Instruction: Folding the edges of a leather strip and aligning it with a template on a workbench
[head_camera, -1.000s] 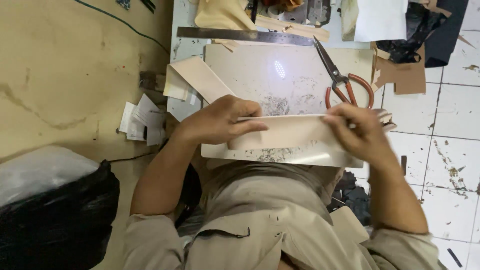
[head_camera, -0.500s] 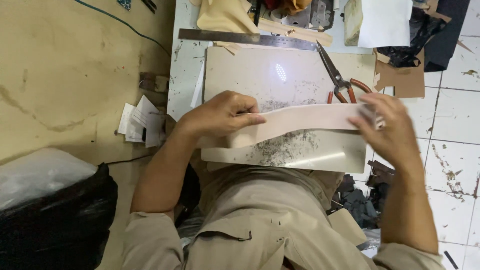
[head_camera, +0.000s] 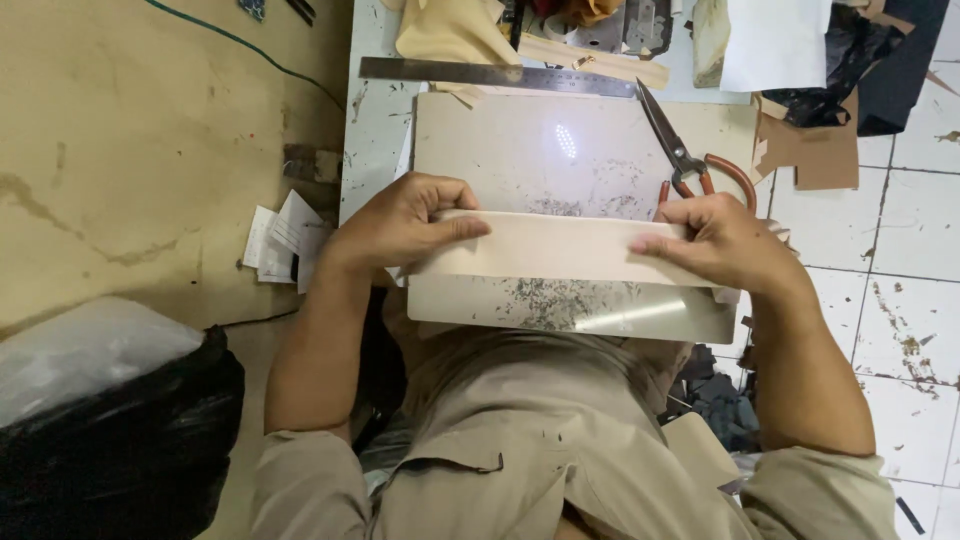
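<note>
A long pale cream strip of material (head_camera: 555, 248) lies across a scuffed cream cutting board (head_camera: 560, 150) in front of me. My left hand (head_camera: 405, 220) pinches its left end, thumb on top. At the other end my right hand (head_camera: 722, 240) presses down with fingers flat on the strip. Orange-handled scissors (head_camera: 690, 165) rest on the board just beyond my right hand. A steel ruler (head_camera: 495, 74) runs along the board's far edge.
A black bag (head_camera: 120, 440) and a clear plastic bundle sit on the floor at lower left. Paper scraps (head_camera: 285, 238) lie left of the table. Brown card pieces (head_camera: 810, 150), cream offcuts and dark fabric crowd the far side. White floor tiles (head_camera: 900, 290) are to the right.
The strip has been turned and flattened across the board; my right hand shifted from gripping its edge to pressing it flat, and my left hand slid toward its left end.
</note>
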